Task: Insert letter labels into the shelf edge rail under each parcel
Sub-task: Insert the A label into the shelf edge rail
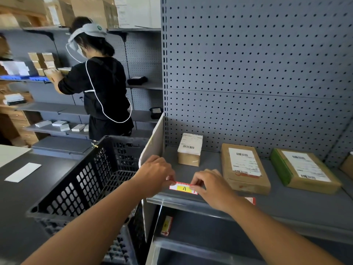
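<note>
A red-bordered label with a yellow patch marked "A" (183, 188) is held just above the front edge rail (172, 200) of the grey shelf. My left hand (154, 172) pinches its left end and my right hand (212, 188) pinches its right end. Behind the label stands a small brown parcel (189, 150) with a white shipping sticker. To the right lie a flat brown parcel (245, 169) and a green-sided parcel (303, 173). Another red label (251, 200) sits in the rail, partly hidden by my right wrist.
A black plastic crate (89, 178) stands left of the shelf on a dark table with a white paper slip (23, 172). A red-and-yellow label (166, 225) sits on the shelf below. Another person (99, 79) works at the shelving in the back left.
</note>
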